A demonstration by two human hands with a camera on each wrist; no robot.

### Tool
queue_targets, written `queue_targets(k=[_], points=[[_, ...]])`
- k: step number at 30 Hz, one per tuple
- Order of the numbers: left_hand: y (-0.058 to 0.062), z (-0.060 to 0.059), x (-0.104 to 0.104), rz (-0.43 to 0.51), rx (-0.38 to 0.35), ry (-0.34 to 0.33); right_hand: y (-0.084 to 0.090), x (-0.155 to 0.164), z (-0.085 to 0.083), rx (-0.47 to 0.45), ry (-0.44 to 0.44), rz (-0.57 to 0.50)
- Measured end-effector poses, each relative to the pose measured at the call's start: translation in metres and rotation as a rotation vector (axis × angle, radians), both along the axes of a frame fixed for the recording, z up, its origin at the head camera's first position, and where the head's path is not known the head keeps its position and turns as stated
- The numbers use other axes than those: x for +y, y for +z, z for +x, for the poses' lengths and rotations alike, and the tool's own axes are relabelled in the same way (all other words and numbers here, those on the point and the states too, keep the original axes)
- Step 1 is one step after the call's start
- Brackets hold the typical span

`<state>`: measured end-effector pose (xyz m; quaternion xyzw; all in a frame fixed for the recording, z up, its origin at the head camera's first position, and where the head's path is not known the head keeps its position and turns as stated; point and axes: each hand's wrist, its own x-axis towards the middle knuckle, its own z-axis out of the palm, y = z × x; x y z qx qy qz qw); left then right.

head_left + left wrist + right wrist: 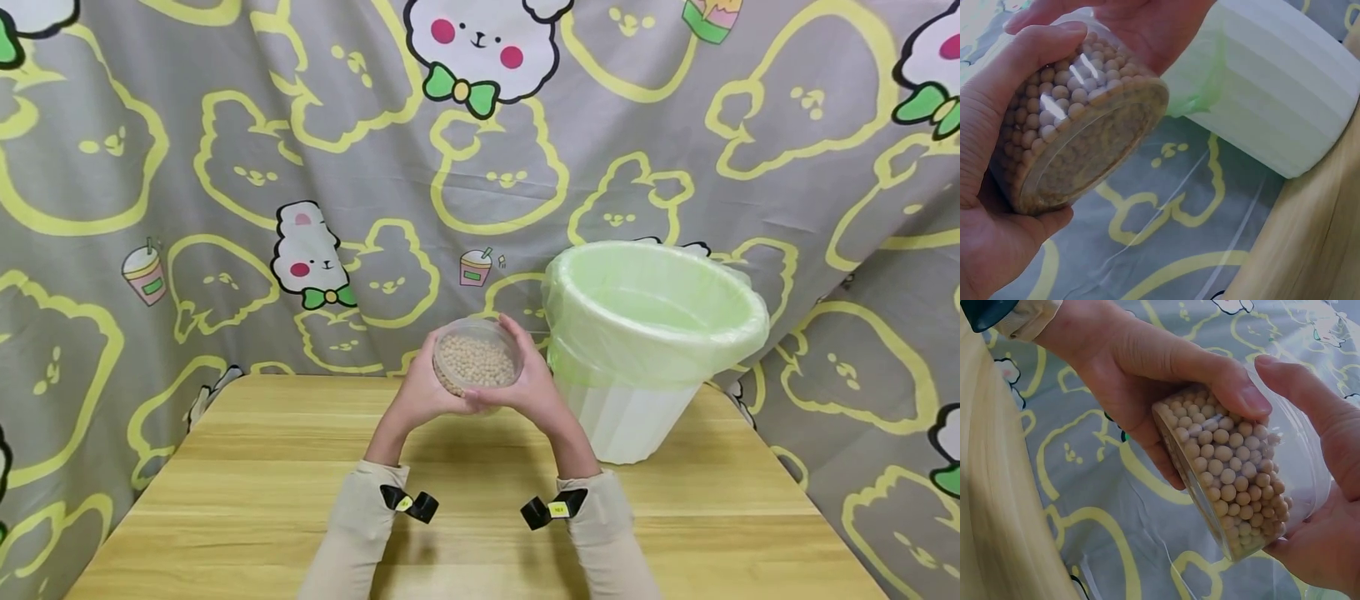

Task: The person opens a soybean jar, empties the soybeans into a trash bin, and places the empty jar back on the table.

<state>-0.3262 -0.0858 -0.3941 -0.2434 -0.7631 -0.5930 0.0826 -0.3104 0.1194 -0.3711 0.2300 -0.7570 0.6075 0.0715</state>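
A printed fabric backdrop (225,167) hangs in folds behind and beside the wood-grain table (247,517), whose near surface lies bare. A white ribbed bin (630,417) with a thin green liner (652,312) stands near the table's far right edge. Just left of it, above the far edge, the left hand (420,396) and right hand (536,387) cup a clear round container (477,360) of small pale beans, fingers curled around its wall.
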Motion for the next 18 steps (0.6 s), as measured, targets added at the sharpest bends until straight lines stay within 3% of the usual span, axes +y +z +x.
queue_targets(k=[6, 18], points=[[-0.0004, -0.0006, -0.0023, 0.006, -0.003, -0.033, 0.0001, 0.0031, -0.0007, 0.010, -0.022, 0.047], [-0.0011, -0.0020, -0.0004, 0.000, 0.030, -0.080, 0.0009, 0.0091, -0.0016, -0.002, 0.004, 0.039]])
